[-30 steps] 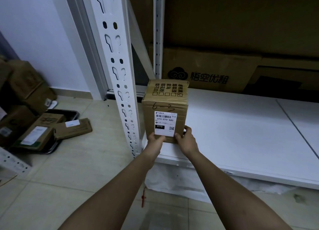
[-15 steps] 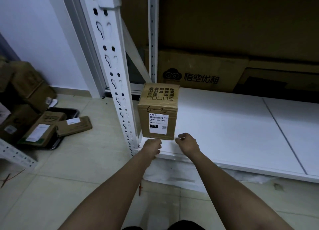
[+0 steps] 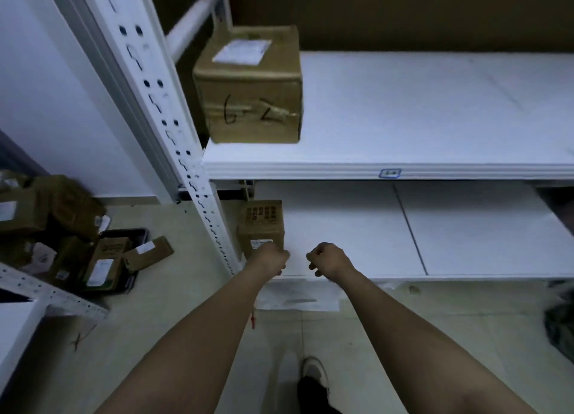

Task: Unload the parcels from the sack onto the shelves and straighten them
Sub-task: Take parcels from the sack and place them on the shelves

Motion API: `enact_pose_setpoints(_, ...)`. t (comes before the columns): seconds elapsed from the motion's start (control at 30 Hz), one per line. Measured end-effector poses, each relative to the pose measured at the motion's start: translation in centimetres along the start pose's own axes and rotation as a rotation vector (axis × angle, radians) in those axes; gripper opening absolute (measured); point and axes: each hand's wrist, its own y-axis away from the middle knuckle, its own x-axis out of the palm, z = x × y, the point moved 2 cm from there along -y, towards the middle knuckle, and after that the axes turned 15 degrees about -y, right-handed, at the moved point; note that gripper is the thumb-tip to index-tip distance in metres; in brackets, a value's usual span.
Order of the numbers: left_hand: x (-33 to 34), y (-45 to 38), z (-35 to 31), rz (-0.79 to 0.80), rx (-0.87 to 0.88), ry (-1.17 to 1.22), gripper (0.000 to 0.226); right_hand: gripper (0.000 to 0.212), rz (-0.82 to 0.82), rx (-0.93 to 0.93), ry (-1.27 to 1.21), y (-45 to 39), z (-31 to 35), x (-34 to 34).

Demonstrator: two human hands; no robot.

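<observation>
Inspection from my remote station, head view only.

The small parcel (image 3: 262, 227) stands upright at the left front corner of the lower shelf (image 3: 466, 242), just beside the perforated white upright (image 3: 198, 190), its label side facing me. A larger parcel (image 3: 251, 87), marked "6-2" in pen, sits on the upper shelf (image 3: 403, 118) at its left end, square to the front edge as far as the blur allows me to judge.

Left hand (image 3: 270, 260): fingers loosely curled, grasping nothing, in front of the small parcel's lower front face; I cannot tell whether it touches the card. Right hand (image 3: 329, 258): likewise loosely curled and holding nothing, just clear of the parcel to its right, above the shelf's front edge.

Handling assessment: the small parcel is a taped cardboard carton, stiff-walled, and I judge it light for its bulk. It is tall on a narrow base, so a push high up could tip it. The grip should go low on the two side faces, palms flat, avoiding the label. The card surface looks matt and not slippery.

More parcels (image 3: 102, 258) lie heaped on the floor (image 3: 155, 320) to the left, some on a dark tray (image 3: 136, 236). A dark bundle (image 3: 560, 326) at the right edge may be the sack; I cannot confirm it.
</observation>
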Motion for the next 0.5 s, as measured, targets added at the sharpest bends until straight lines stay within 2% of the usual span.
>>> enact_pose_setpoints(0.13,-2.3,6.9,-5.4,0.020,0.073,-0.155,0.018,0.022,-0.067,0.027,-0.014,7.9,3.2,-4.9)
enact_pose_setpoints(0.27,-1.9,12.2,-10.8,0.041,0.175,-0.346,0.023,0.025,-0.153,0.054,-0.003,13.6,3.9,-10.2)
enact_pose_setpoints(0.5,4.7,17.5,-19.9,0.074,0.304,-0.554,0.020,0.027,-0.283,0.112,-0.063,19.6,-0.8,-20.1)
